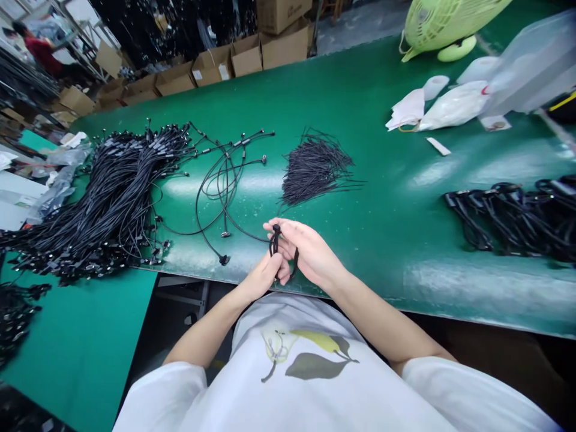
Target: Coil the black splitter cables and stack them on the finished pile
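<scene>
Close to the table's front edge, my two hands meet around a black cable (273, 245) bent into loops. My left hand (264, 275) has its fingers closed on the looped cable from below. Beside it, my right hand (310, 247) curls round the same cable, its fingers partly hidden behind the loops. Just beyond my hands lies a pile of thin black twist ties (312, 167). To the left, several loose cables (220, 186) with plugs at their ends lie in wide curves. A large heap of black cables (130, 180) lies further left.
Bundled black cables (504, 216) lie at the right. A green fan (450, 24), white paper rolls (435, 87) and a plastic bag (531, 66) stand at the back right. Cardboard boxes (213, 65) line the far edge of the green table (360, 102). A person (40, 51) sits far left.
</scene>
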Demonstrator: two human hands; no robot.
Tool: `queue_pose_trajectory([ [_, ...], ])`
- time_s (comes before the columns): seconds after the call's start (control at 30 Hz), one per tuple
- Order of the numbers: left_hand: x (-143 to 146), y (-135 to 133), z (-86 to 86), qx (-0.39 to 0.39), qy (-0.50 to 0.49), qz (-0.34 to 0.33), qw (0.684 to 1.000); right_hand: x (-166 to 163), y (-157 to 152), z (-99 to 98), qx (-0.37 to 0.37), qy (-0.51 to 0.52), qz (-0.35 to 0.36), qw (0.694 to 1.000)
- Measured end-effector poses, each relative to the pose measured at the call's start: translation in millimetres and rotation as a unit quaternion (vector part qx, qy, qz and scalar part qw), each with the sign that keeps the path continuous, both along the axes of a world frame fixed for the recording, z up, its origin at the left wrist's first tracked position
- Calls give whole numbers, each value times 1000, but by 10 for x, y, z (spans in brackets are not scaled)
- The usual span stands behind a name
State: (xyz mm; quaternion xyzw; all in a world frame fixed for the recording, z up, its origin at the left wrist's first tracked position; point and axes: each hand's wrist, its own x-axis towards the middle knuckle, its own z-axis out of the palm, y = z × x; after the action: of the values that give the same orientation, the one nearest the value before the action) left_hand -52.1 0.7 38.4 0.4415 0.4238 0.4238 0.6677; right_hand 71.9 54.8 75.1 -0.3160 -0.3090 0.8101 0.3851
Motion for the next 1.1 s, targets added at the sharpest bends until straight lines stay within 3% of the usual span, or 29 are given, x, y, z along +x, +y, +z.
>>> queue_pose_trajectory([
  [0.1,-81,-36,-61,5,69,-82,994,-53,-150,-27,42,-45,16,998],
  [0.17,-83,-70,-92,-10,64,-106,992,-75,-178,-35,71,-37,7,997],
  [0.27,1,-125,-104,-38,-10,-92,995,-79,-98,-66,82,15,-21,996],
  [0.4,160,-164,-54,-130,-121,-72,982,-11,62,-160,110,4,24,994],
  [0.6,259,-173,17,-165,-151,15,975,68,91,-219,201,-71,9,977],
  [0.73,201,-165,48,-168,-135,-27,976,103,90,-213,296,-137,-12,945],
  [0.8,133,-143,43,-130,-73,-55,987,182,103,-190,421,-212,-26,882],
  [0.93,-35,-51,-2,-10,146,-62,987,441,75,-117,697,-347,22,627],
  [1.03,-114,17,2,15,239,-99,966,597,-9,-119,783,-388,99,476],
  [1.1,-122,44,28,7,237,-144,961,652,-56,-158,811,-427,124,381],
])
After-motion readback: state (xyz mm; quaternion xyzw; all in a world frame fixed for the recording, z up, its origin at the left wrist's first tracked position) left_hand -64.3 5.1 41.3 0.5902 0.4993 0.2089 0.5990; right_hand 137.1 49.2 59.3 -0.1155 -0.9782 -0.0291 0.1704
